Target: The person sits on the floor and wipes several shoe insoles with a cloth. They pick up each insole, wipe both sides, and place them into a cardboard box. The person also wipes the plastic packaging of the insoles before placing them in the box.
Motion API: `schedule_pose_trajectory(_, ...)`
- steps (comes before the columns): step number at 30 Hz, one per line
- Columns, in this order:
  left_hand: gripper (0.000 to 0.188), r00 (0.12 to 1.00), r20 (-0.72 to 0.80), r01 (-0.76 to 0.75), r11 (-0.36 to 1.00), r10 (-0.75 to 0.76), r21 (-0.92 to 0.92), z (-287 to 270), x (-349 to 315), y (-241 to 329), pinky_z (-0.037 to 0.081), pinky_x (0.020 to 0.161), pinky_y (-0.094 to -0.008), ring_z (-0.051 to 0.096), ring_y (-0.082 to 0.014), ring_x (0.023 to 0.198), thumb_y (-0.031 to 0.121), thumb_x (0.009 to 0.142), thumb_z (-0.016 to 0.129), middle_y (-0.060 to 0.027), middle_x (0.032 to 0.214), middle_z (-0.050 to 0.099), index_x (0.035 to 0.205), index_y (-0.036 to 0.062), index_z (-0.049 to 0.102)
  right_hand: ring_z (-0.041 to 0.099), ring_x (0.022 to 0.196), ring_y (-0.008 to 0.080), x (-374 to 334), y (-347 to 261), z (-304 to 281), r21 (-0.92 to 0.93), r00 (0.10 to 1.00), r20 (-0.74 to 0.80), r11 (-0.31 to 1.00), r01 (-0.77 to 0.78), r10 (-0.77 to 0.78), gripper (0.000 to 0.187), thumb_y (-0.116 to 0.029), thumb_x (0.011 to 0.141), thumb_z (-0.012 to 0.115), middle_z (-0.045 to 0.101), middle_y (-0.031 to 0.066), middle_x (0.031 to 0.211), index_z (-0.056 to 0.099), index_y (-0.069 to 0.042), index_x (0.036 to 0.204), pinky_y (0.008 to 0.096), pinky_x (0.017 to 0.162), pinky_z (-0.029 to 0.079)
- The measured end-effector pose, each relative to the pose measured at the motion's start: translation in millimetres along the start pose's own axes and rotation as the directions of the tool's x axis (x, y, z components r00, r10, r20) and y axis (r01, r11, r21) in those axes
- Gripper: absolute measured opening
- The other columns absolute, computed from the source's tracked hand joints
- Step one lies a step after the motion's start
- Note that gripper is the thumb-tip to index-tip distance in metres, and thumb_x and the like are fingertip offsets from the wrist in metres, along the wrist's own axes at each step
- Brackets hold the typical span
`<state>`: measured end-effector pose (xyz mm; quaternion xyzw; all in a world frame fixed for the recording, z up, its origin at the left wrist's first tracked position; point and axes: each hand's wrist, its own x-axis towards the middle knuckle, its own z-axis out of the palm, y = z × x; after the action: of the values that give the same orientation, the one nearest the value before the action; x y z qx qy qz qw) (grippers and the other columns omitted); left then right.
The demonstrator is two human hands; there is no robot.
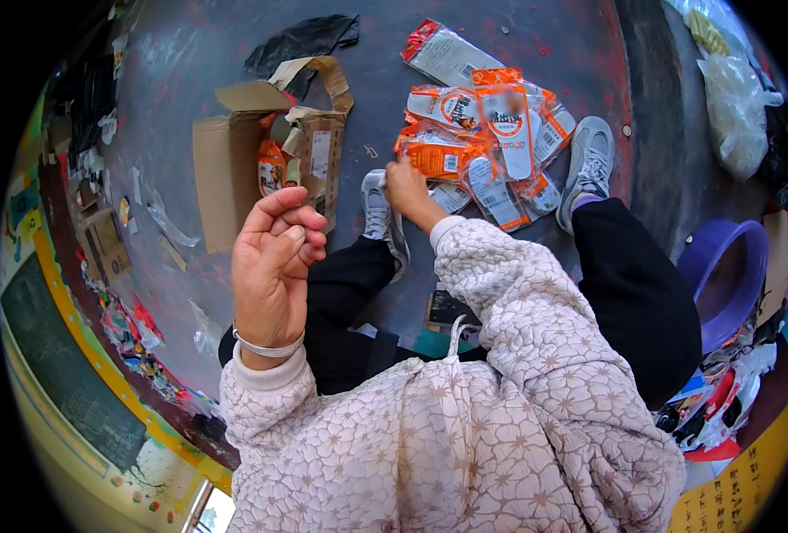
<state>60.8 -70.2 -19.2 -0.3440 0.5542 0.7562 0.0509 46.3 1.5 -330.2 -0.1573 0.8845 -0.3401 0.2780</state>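
My left hand (274, 275) is raised above the floor, left of centre, palm up. Its fingers are loosely curled and apart, with nothing in them. A pale band circles that wrist. My right hand (412, 193) reaches down to the near-left edge of a pile of clear and orange plastic packets. Its closed fingertips meet the corner of an orange packet (434, 162), and the fingers partly hide their grip. Flat pale insoles show through several packets, such as a packet (495, 191) at the pile's near side. A red-topped packet (452, 55) lies at the far end.
An open cardboard box (225, 182) with orange packets inside stands left of the pile. Behind it lies a black plastic bag (303, 43). My grey shoes (592, 155) flank the pile. To the right are a purple tub (707, 266) and a clear plastic bag (737, 115). Scraps (132, 324) litter the left side.
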Motion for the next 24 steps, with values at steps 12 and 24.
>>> schedule_pose_trajectory(12, 0.026, 0.998, 0.059, 0.021, 1.0, -0.021, 0.002, 2, -5, 1, 0.043, 0.067, -0.0201, 0.052, -0.01, 0.075, 0.005, 0.082, 0.049, -0.0072, 0.087, 0.054, 0.107, -0.0013, 0.047, 0.056, 0.082, 0.0369, 13, -17, 9, 0.138, 0.971, 0.103, 0.97, 0.199, -0.214, 0.011, -0.011, 0.076, 0.053, 0.05, 0.0195, 0.094, 0.053, -0.006, 0.087, 0.0462, 0.071, 0.046)
schedule_pose_trajectory(24, 0.021, 0.993, 0.105, 0.051, 0.998, -0.047, -0.033, 9, -2, 2, 0.045, 0.066, -0.0208, 0.054, -0.0098, 0.072, 0.004, 0.082, 0.047, -0.0083, 0.085, 0.057, 0.102, -0.0022, 0.049, 0.059, 0.078, 0.0409, 6, 8, 10, 0.436, 0.927, -0.119, 0.857, -0.274, 0.357, 0.015, -0.014, 0.075, 0.055, 0.06, 0.024, 0.084, 0.056, 0.001, 0.077, 0.0485, 0.07, 0.047)
